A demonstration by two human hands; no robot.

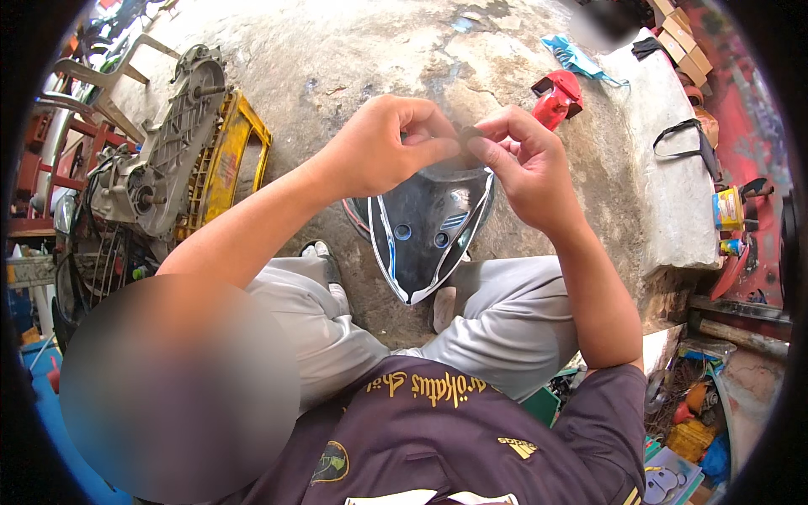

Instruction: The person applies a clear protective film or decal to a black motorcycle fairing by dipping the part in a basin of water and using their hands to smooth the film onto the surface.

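Observation:
My left hand [385, 145] and my right hand [521, 165] are raised in front of me, fingertips close together. Between them is a small dark piece [469, 134], pinched by the thumb and fingers of each hand. It is too small and blurred to identify. Below my hands, a glossy black scooter fairing panel [413, 246] with white edge stripes and two round holes lies between my knees, its pointed end towards me. My hands hide part of its far end.
At left, a scooter engine crankcase [170, 151] leans by a yellow plastic crate [221, 170]. A red plastic part [557, 98] and light blue cloth [571, 53] lie ahead on the concrete floor. A concrete ledge [672, 189] runs along the right, with assorted clutter [691, 435] nearer me.

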